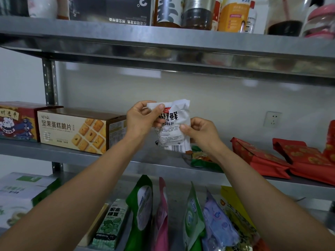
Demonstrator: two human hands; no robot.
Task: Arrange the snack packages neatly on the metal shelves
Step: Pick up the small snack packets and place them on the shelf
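Observation:
I hold a white snack packet [172, 127] with black lettering upright above the middle metal shelf [72, 153]. My left hand [139, 120] pinches its upper left corner between thumb and fingers. My right hand [199, 132] grips its right edge lower down. Below the packet a green snack bag [203, 161] lies flat on the same shelf, partly hidden by my right wrist.
Two biscuit boxes [76, 131] stand at the left of the middle shelf and red bags [268, 158] lie at its right. Several upright pouches [194, 218] fill the lower shelf. Bottles and jars [197, 13] line the top shelf. A wall socket [272, 119] sits behind.

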